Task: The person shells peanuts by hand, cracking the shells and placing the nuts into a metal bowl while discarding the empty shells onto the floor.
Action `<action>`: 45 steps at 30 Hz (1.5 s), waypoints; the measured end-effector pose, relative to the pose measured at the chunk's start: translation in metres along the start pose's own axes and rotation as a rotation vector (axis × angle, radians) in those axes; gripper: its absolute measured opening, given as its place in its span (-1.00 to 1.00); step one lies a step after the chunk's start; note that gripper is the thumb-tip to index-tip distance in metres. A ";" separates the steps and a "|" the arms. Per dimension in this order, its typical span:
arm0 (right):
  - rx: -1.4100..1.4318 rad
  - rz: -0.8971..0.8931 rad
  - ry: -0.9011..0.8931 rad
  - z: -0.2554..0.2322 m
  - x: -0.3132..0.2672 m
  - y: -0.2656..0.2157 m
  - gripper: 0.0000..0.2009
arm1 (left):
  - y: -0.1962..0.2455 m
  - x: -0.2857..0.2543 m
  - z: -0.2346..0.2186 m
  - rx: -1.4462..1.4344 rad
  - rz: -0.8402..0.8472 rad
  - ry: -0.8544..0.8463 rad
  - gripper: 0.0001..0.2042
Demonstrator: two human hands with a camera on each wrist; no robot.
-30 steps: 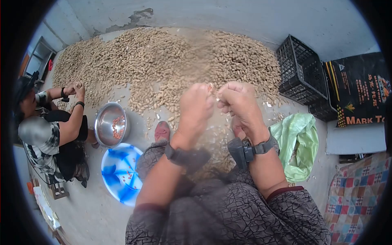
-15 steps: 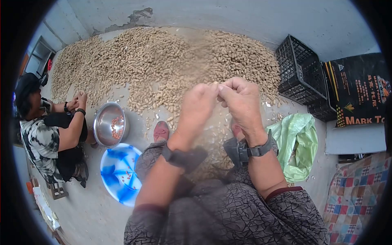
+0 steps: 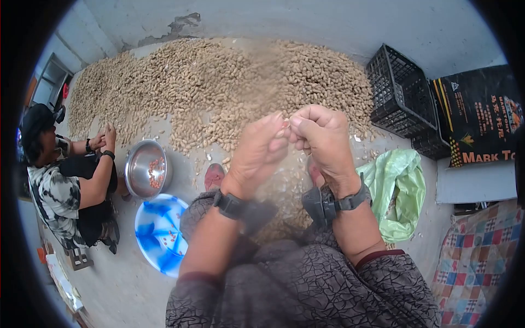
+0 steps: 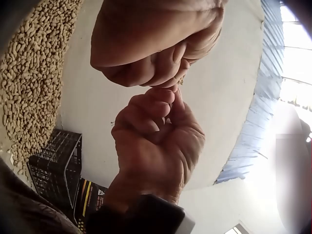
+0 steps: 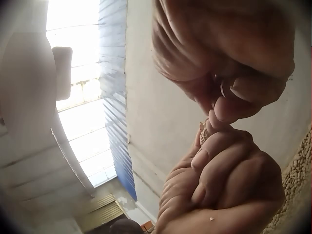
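Observation:
Both hands meet in front of the peanut pile, fingertip to fingertip. In the head view my left hand [image 3: 256, 150] has its fingers curled and pinches a peanut [image 5: 204, 132], whose pale shell pokes out between thumb and fingers in the right wrist view. A bit of reddish kernel shows at those fingertips from above. My right hand [image 3: 324, 143] is curled too, thumb and forefinger pinching at the near end of the same peanut. Most of the peanut is hidden by fingers. The heap of unshelled peanuts [image 3: 219, 82] spreads along the wall beyond the hands.
At left a person [image 3: 60, 180] sits working with both hands, beside a steel bowl [image 3: 133, 169] with reddish kernels and a blue-and-white basin [image 3: 147, 240] holding a few. Right are a green bag [image 3: 377, 175], black crates [image 3: 402, 93] and a black printed box [image 3: 478, 120]. Shells lie between the feet.
My hands come close together at the fingertips, then part slightly; the left has turned so its fingers show more. The person at left has shifted posture, with the hands lower than at first.

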State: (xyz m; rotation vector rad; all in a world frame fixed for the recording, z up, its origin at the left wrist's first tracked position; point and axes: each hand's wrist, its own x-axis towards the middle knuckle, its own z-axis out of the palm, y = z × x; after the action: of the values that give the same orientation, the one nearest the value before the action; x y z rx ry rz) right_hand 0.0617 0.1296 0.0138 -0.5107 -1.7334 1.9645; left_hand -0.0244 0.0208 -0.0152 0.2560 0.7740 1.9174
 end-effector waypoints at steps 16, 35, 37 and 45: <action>0.043 0.058 -0.051 0.026 -0.006 0.002 -0.91 | -0.008 0.006 0.008 -0.376 0.039 0.196 -0.78; -0.639 -0.195 0.078 0.005 -0.002 0.009 -0.91 | -0.003 0.007 -0.008 0.329 0.198 0.120 -0.71; -0.448 -0.230 0.048 0.004 -0.002 0.010 -0.92 | -0.002 0.005 -0.008 0.126 0.119 0.041 -0.72; -0.208 -0.167 0.104 0.005 -0.004 0.003 -0.89 | -0.006 0.003 -0.003 -0.031 0.063 0.107 -0.73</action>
State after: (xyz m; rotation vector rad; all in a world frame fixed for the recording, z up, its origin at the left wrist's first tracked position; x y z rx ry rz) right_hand 0.0619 0.1226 0.0111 -0.5108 -1.8606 1.6253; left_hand -0.0229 0.0243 -0.0219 0.1607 0.8147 2.0138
